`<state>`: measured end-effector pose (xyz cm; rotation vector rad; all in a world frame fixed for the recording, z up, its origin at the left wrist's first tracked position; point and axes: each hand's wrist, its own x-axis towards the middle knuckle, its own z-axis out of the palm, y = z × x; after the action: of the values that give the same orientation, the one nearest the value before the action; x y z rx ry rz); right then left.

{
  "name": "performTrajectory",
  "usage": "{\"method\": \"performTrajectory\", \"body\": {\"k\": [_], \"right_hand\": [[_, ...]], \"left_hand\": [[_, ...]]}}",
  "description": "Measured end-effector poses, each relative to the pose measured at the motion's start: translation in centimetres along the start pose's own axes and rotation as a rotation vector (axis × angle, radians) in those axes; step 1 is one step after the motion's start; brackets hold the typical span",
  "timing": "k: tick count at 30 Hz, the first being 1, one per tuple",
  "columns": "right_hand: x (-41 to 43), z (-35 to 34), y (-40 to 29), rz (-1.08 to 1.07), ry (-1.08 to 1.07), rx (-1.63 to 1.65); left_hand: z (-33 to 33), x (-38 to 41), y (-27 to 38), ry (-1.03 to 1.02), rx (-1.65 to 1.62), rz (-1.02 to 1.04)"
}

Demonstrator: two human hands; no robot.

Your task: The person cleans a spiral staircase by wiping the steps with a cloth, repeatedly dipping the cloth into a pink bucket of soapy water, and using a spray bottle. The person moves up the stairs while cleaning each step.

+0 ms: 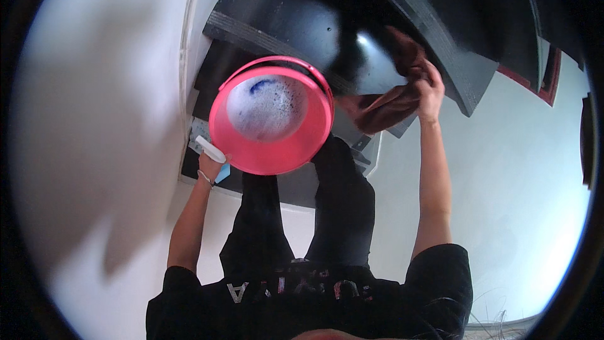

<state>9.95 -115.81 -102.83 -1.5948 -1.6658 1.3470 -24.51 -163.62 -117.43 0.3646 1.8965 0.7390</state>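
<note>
A pink plastic bucket [271, 158] stands or hangs in front of my legs, with its pink handle raised towards the far side. White foam [266, 113] with a dark blue patch covers the liquid inside. At the bucket's near left side, my left hand [212, 165] grips a spray bottle [222, 173] with a white trigger head and a light blue body. Whether that hand also touches the bucket, I cannot tell. My right hand [430, 94] holds a crumpled brown cloth [389, 111], which hangs over the dark steps to the bucket's right.
Glossy black stair steps [292, 14] with grey ribbed edge strips [255, 33] rise ahead and to the right. A pale wall [104, 104] runs along the left, carrying shadows. Another pale wall [490, 189] is on the right. Dark red trim [549, 94] shows at upper right.
</note>
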Motion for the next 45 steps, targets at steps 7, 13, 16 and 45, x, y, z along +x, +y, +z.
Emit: {"method": "performTrajectory", "body": {"k": [7, 13, 16, 45], "right_hand": [[2.1, -0.5, 20.9, 0.210, 0.442, -0.676], [1.5, 2.1, 20.7, -0.054, 0.336, -0.856], [1.5, 2.1, 20.2, -0.111, 0.381, -0.861], [-0.3, 3.6, 19.1, -0.241, 0.374, -0.771]], "left_hand": [[0.3, 1.4, 1.5, -0.013, 0.095, -0.011], [-0.2, 0.5, 1.9, -0.048, 0.156, -0.089], [-0.2, 0.4, 2.8, -0.102, 0.211, -0.100], [-0.1, 0.3, 5.4, -0.071, -0.044, -0.113]]}}
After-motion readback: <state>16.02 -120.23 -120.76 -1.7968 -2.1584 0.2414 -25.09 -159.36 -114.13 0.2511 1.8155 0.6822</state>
